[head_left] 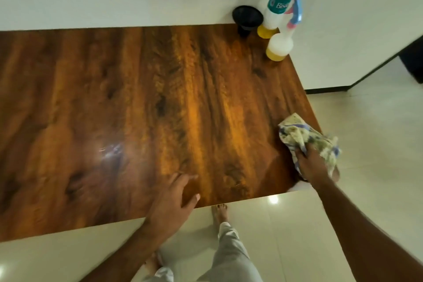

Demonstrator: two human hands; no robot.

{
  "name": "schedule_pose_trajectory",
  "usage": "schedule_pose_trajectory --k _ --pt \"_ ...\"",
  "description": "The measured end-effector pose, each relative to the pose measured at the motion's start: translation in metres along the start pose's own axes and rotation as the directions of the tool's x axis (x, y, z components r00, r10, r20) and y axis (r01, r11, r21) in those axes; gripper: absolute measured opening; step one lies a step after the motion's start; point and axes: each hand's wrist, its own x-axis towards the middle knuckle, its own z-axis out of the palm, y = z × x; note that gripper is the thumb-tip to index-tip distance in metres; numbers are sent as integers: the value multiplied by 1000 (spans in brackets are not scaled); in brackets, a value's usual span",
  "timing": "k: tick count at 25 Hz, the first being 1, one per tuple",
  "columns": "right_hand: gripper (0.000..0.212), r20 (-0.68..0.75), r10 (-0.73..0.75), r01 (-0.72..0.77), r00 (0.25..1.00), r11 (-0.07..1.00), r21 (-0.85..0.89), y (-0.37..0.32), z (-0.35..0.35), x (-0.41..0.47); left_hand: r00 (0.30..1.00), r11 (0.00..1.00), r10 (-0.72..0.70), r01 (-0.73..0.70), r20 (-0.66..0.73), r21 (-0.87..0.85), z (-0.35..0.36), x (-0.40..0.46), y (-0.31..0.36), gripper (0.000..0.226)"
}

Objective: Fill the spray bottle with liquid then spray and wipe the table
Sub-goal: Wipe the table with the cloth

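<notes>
A glossy brown wooden table (137, 110) fills most of the view. My right hand (314, 167) grips a crumpled patterned cloth (304, 137) at the table's near right corner. My left hand (174, 199) rests flat on the table near its front edge, fingers spread. At the far right corner stands a spray bottle (280, 46) with a blue and pink trigger head and yellow liquid in its base. Behind it is a tall clear plastic bottle (278, 4) with a teal label and yellow liquid at the bottom. A black funnel (247, 18) sits beside that bottle.
A white wall runs behind the table. Pale glossy floor tiles (366, 133) lie to the right and in front. My legs and bare feet (220, 212) stand at the table's front edge. A wet sheen (109, 150) glints on the tabletop's left part.
</notes>
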Motion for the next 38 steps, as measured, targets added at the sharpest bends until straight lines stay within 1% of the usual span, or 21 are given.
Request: schedule_pose_trajectory --k 3,6,9,10,12,14,16,18,20,21,22,23,24,25,27,29,31,33,34,36,38 --pt "47 1 144 -144 990 985 101 -57 54 -62 997 996 3 -9 -71 -92 -29 -31 -47 44" --pt "48 57 206 -212 977 966 149 -154 115 -129 983 986 -82 56 -162 -159 -65 -79 -117 43" --pt "54 136 189 -213 972 960 184 -261 183 -173 940 957 -225 164 -256 -241 -98 -134 -185 41" --pt "57 174 181 -215 968 955 204 -299 207 -187 913 945 -270 189 -307 -268 -106 -151 -205 41" --pt "60 295 67 -146 953 956 253 -384 270 -234 817 894 -405 261 -411 -363 -123 -196 -246 40" --pt "62 396 -63 -73 916 945 319 -451 317 -278 743 855 -485 289 -461 -431 -129 -222 -262 41" --pt "64 509 -237 51 828 935 352 -515 379 -330 660 806 -566 319 -493 -498 -128 -256 -279 42" --pt "59 587 -380 198 715 915 352 -565 426 -378 610 776 -611 336 -505 -533 -125 -281 -287 44" --pt "49 634 -529 430 564 844 322 -595 449 -437 564 753 -645 354 -515 -555 -123 -299 -292 45" --pt "45 642 -616 579 456 754 312 -601 450 -463 541 743 -658 358 -524 -565 -122 -305 -295 44" --pt "42 662 -677 724 323 627 288 -602 449 -482 518 732 -673 364 -528 -576 -122 -309 -297 43" --pt "39 693 -697 831 184 487 269 -597 445 -493 503 721 -686 371 -525 -586 -122 -311 -298 41" --pt "38 727 -685 894 55 358 269 -588 439 -493 501 714 -692 369 -520 -595 -124 -310 -297 40" --pt "36 749 -661 931 -42 246 269 -577 427 -485 506 712 -692 360 -515 -603 -125 -306 -295 39" --pt "32 777 -604 963 -178 56 264 -549 400 -458 535 715 -683 352 -497 -604 -128 -295 -288 38" --pt "26 780 -569 961 -261 -78 265 -510 366 -416 597 738 -650 352 -470 -575 -130 -275 -277 39" --pt "27 782 -551 956 -290 -135 260 -459 329 -366 672 769 -603 345 -430 -537 -130 -251 -260 39" --pt "30 785 -556 962 -272 -162 218 -401 291 -316 746 824 -519 309 -416 -474 -127 -221 -238 39" --pt "30 788 -557 965 -263 -170 202 -373 274 -297 770 838 -495 300 -403 -456 -128 -210 -226 39" --pt "30 802 -568 982 -185 -132 133 -311 231 -254 832 865 -431 269 -350 -424 -124 -179 -195 41" --pt "32 802 -592 997 -78 -40 68 -243 182 -211 896 909 -321 202 -306 -364 -112 -145 -159 45"
